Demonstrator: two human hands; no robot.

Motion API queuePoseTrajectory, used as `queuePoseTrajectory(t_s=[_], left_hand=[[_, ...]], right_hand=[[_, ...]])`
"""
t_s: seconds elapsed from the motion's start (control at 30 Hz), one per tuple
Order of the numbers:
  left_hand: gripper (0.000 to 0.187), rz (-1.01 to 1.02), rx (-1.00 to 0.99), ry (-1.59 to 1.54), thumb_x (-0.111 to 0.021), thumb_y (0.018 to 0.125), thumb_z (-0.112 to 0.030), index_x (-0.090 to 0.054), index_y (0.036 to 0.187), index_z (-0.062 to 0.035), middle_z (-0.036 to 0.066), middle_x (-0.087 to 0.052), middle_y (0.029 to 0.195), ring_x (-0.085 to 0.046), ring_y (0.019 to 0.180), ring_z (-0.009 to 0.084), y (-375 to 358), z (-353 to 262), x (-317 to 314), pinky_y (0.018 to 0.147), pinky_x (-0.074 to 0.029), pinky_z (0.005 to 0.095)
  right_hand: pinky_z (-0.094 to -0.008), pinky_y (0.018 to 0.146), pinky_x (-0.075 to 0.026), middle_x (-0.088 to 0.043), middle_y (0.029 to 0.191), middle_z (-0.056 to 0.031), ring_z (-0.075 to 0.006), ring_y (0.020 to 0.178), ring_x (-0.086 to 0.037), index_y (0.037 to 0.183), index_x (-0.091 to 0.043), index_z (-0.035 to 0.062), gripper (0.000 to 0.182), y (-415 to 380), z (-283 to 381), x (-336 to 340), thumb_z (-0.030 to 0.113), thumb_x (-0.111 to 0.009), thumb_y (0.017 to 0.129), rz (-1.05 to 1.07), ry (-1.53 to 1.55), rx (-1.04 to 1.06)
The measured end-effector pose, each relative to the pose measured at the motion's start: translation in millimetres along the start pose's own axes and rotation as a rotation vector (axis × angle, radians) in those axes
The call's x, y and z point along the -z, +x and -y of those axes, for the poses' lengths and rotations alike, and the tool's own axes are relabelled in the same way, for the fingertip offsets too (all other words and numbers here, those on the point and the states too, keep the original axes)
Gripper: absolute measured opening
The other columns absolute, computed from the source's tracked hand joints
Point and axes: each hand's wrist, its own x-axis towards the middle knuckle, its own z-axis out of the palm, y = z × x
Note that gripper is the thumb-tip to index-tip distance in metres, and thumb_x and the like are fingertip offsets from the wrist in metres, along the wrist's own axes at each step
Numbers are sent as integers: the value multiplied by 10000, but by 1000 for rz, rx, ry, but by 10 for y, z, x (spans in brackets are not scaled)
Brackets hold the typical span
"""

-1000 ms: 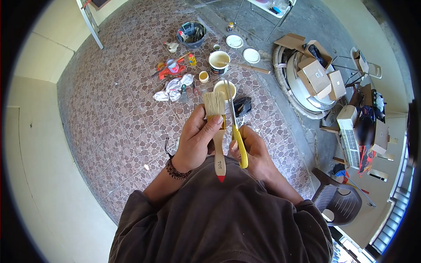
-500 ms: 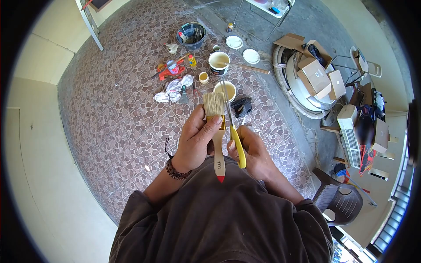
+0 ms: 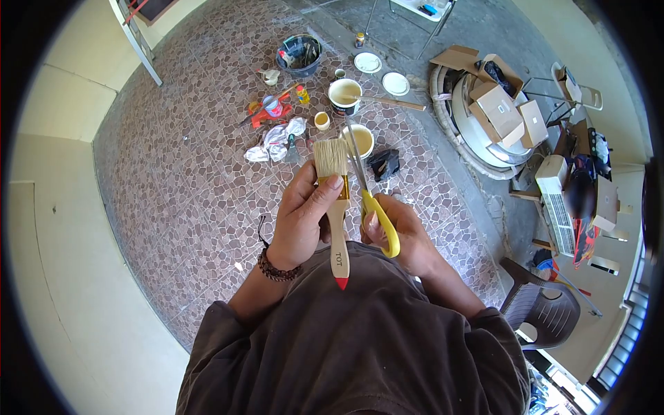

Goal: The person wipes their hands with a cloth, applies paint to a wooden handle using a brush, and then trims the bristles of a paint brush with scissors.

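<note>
In front of my chest, my left hand (image 3: 299, 211) grips a flat paintbrush (image 3: 337, 235) around its metal band, thumb on top. Its pale bristles point away from me, and the red-tipped wooden handle points toward my body. My right hand (image 3: 404, 232) is closed on yellow-handled scissors (image 3: 382, 225). The scissor blades point forward beside the right edge of the bristles, slightly apart from them, and look nearly closed. Beyond the blades, a white bucket (image 3: 370, 142) with cream-coloured contents stands on the floor, partly hidden.
On the tiled floor ahead are a second paint bucket (image 3: 334, 93) with a stick across it, a dark bucket (image 3: 317, 68), a crumpled cloth (image 3: 266, 149) and a black plastic bag (image 3: 385, 164). Cardboard boxes (image 3: 496, 114) lie to the right, near a brown plastic chair (image 3: 546, 311).
The brush has shifted slightly left and the scissors slightly right, so the gap between them is wider. The scissors have turned a little, their tips leaning further left. Both hands keep their holds.
</note>
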Motion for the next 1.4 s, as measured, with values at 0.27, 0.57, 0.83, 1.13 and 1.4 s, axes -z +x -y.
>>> queuePoseTrajectory(t_s=[0.27,0.57,0.83,1.13,1.4], left_hand=[[305,-20,38,-14,-497,964,-272,-473,1135,-20,23,-572,767,-519,442,37,-6,-89,-25,364,-442,168],[281,-32,39,2,-486,967,-262,-478,1127,-31,9,-559,764,-513,441,30,4,-72,-18,349,-436,171],[275,-25,20,-5,-487,967,-265,-481,1116,-34,4,-550,753,-508,438,27,17,-71,-1,346,-429,170],[246,-57,4,20,-491,969,-254,-499,1087,-37,-16,-549,728,-476,431,10,36,-48,17,336,-349,158],[243,-53,-77,33,-500,968,-242,-512,1101,-40,-22,-562,760,-453,462,-7,71,1,25,369,-318,157]], right_hand=[[-205,586,-357,-522,733,24,-33,662,-450,919,-572,-7,284,0,-29,-35,274,-612,915,35,238,1],[-216,565,-362,-529,701,28,-29,638,-448,882,-587,-7,280,-6,-26,-15,263,-659,887,-16,173,5],[-240,543,-351,-507,658,11,-44,608,-429,854,-584,5,246,-5,-106,16,225,-694,845,-75,3,71],[-261,534,-366,-520,628,-25,-72,592,-461,824,-551,-3,321,-27,-105,-114,298,-646,881,-63,-15,45],[-273,533,-391,-535,627,-41,-73,589,-482,794,-522,-1,347,9,-218,-181,310,-643,888,-96,-21,108]])
